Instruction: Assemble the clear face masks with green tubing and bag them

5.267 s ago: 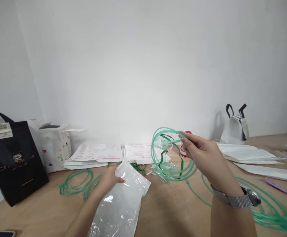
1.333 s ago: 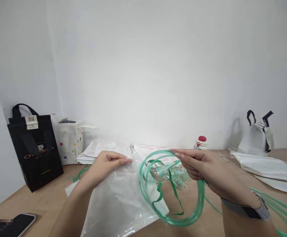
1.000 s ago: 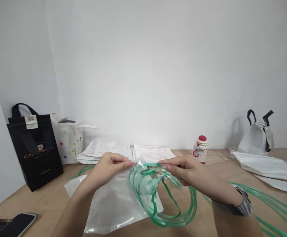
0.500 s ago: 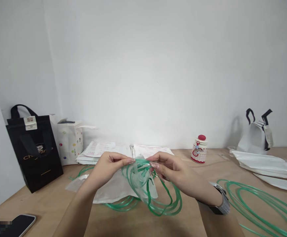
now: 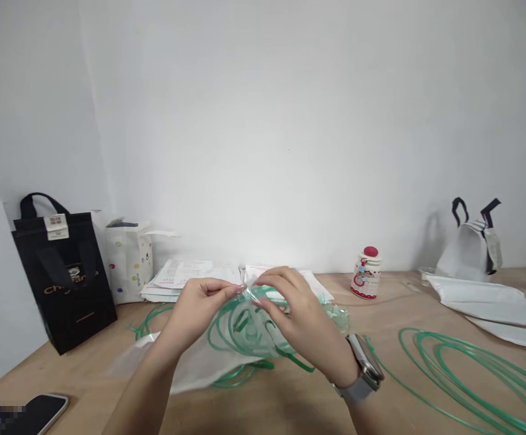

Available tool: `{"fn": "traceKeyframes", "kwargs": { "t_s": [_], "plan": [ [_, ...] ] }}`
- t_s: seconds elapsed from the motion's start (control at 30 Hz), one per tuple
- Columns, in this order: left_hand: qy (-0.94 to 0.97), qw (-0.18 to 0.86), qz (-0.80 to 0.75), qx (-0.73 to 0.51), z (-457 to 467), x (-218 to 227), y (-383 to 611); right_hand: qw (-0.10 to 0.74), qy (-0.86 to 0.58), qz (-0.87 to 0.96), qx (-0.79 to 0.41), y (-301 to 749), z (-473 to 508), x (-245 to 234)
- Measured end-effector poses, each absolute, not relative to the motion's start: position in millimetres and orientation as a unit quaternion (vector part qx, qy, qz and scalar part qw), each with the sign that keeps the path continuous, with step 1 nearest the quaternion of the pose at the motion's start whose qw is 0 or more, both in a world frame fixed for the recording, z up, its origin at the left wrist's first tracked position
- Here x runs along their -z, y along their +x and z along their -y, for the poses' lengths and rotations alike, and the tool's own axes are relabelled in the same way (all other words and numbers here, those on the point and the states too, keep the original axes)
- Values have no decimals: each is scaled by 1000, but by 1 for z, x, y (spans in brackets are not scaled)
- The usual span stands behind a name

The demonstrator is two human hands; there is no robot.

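My left hand (image 5: 211,305) pinches the rim of a clear-and-white plastic bag (image 5: 194,368) between thumb and fingertips. My right hand (image 5: 296,311) curves over the bag's mouth, its thumb and fingers around a coil of green tubing (image 5: 233,338). Most of that coil shows through the bag's clear side. A dark green strap (image 5: 296,360) hangs below my right palm. Beyond the right hand lies a clear plastic piece (image 5: 339,316) with a green tint, partly covered. My right fingertips are slightly blurred.
Loops of green tubing (image 5: 466,344) lie at right, near white flat bags (image 5: 484,296). A red-capped bottle (image 5: 366,275) stands by the wall. Papers (image 5: 185,275) lie behind my hands. At left are a black bag (image 5: 67,290), a dotted white bag (image 5: 129,263) and a phone (image 5: 40,414).
The tubing coil has moved left and now shows behind the bag's clear side. My right hand has shifted left and turned over the bag's mouth; my left hand stays almost in place.
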State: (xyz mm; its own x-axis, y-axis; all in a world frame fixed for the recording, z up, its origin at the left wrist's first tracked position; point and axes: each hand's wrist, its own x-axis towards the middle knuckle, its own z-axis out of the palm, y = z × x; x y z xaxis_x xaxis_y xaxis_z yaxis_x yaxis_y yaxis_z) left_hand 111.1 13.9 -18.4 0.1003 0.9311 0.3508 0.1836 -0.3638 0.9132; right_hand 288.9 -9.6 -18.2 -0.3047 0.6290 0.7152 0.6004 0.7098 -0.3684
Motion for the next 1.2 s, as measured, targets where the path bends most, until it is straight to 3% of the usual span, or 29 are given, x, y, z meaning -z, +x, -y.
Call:
{"fn": "traceKeyframes", "kwargs": {
  "t_s": [0.1, 0.27, 0.5, 0.9, 1.2],
  "plan": [
    [621, 374, -433, -535, -18, 18, 101, 460, -405, 790, 22, 304, 13, 12],
    [576, 428, -402, -568, -17, 16, 97, 420, -444, 788, -76, 320, 17, 5],
    [583, 462, -373, -555, -14, 16, 96, 479, -384, 788, -53, 312, 15, 5],
    [640, 399, -411, -512, -3, 11, 109, 326, -391, 857, 82, 316, 18, 8],
    [647, 379, -422, -509, 8, 9, 124, 328, -342, 869, -143, 297, 15, 11]
  ]
}}
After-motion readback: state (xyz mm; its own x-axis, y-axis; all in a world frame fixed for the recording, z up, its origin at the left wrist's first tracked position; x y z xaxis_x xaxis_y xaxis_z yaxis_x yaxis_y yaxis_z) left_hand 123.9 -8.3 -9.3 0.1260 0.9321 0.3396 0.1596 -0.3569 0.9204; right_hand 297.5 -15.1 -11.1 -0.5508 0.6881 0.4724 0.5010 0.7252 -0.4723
